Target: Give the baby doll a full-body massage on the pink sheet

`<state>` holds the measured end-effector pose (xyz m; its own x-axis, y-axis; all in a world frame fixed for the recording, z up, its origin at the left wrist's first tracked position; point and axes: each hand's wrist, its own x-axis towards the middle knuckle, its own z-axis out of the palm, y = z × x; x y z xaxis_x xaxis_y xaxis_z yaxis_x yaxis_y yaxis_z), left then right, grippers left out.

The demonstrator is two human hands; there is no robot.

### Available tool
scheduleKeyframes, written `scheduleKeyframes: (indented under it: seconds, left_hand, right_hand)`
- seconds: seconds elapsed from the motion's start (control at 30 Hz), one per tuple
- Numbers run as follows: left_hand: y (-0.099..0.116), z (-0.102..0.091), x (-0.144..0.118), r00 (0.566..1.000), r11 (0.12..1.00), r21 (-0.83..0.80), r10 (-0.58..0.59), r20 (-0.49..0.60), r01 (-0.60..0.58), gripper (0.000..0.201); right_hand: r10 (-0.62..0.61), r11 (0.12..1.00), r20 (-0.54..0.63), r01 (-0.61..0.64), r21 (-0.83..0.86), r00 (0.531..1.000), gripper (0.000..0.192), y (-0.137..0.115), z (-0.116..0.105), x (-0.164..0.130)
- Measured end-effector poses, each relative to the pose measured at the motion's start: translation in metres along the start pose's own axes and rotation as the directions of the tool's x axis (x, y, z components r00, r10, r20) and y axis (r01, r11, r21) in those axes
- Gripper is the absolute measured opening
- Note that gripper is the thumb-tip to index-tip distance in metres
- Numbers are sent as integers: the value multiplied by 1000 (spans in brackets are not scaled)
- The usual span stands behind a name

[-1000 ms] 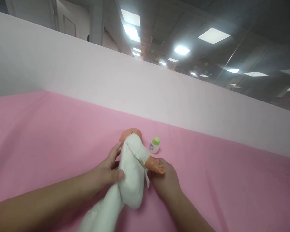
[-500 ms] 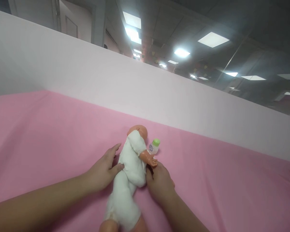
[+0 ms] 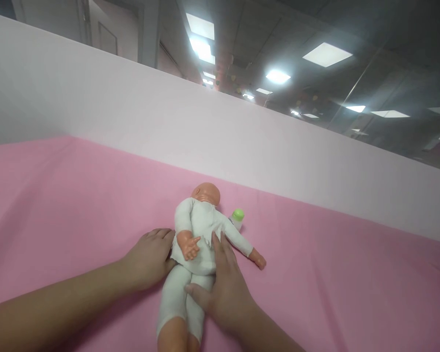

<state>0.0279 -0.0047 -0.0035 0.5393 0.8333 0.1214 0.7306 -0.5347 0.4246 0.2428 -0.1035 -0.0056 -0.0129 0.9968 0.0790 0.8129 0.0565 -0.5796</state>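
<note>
A baby doll [image 3: 201, 220] in white clothes lies stretched out on the pink sheet, its smooth head toward the wall and no face showing. One of its arms folds over its trunk; the other reaches out to the right. My left hand [image 3: 150, 256] rests against the doll's left-hand side, fingers extended, thumb partly hidden at its waist. Across the lower trunk and hip, my right hand [image 3: 227, 288] lies flat with fingers stretched and thumb apart. Just beyond the outstretched arm stands a small clear bottle with a green cap [image 3: 238, 215], partly covered by that arm.
A pink sheet [image 3: 333, 283] with soft creases covers the surface. Behind it runs a low white wall [image 3: 205, 127]. Past the wall are a door [image 3: 113, 29] and lit ceiling panels [image 3: 326, 54].
The doll has rolled from its side to lie flat, its arms now spread apart. My right hand has moved from beside it onto its trunk; my left hand stays at its side.
</note>
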Motion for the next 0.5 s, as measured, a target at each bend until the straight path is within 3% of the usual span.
scheduleKeyframes:
  seconds: [0.17, 0.27, 0.4, 0.5]
  left_hand:
    - [8, -12, 0, 996, 990, -117, 80, 48, -74, 14]
    - [7, -13, 1, 991, 928, -354, 133, 24, -116, 8]
    - [-1, -5, 4, 995, 668, -743, 91, 38, -33, 17]
    - [-6, 1, 9, 996, 407, -913, -87, 1, 37, 56]
  right_hand:
    - [48, 999, 23, -49, 11, 999, 110, -4, -2, 0]
    - [43, 998, 26, -44, 46, 999, 109, -4, -5, -1]
    - [6, 997, 8, -7, 76, 1000, 109, -1, -8, 0]
    - [10, 995, 11, -11, 101, 1000, 108, 3, -8, 0]
